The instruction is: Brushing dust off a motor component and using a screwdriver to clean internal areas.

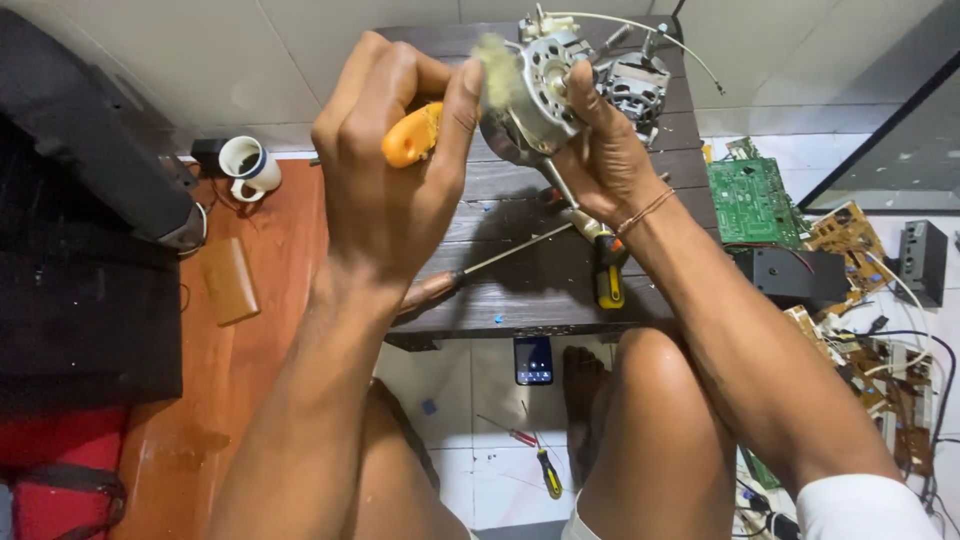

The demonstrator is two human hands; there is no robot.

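The left hand (385,170) is closing tight around the orange handle of a brush (412,135), whose pale bristles are pressing against the face of a small electric motor (535,95), while the right hand (605,150) is gripping that motor from the side, thumb lying up across its metal end plate and fingers wrapping behind it. The motor is being held up in the air above the dark wooden table (545,270), its steel shaft pointing down toward the tabletop. A second motor (635,85), with a white cable curling off it, is sitting at the far edge of the table, just behind the held one. A long wooden-handled screwdriver (480,265) is lying across the table under the wrists, near a yellow and black screwdriver (605,265). To the right, on the white tiled floor, a green circuit board (752,200) is lying beside a heap of brown boards and wires. A phone (533,360) is lying on the tiles below the table edge, and a white mug (248,165) is standing on the red floor to the left.
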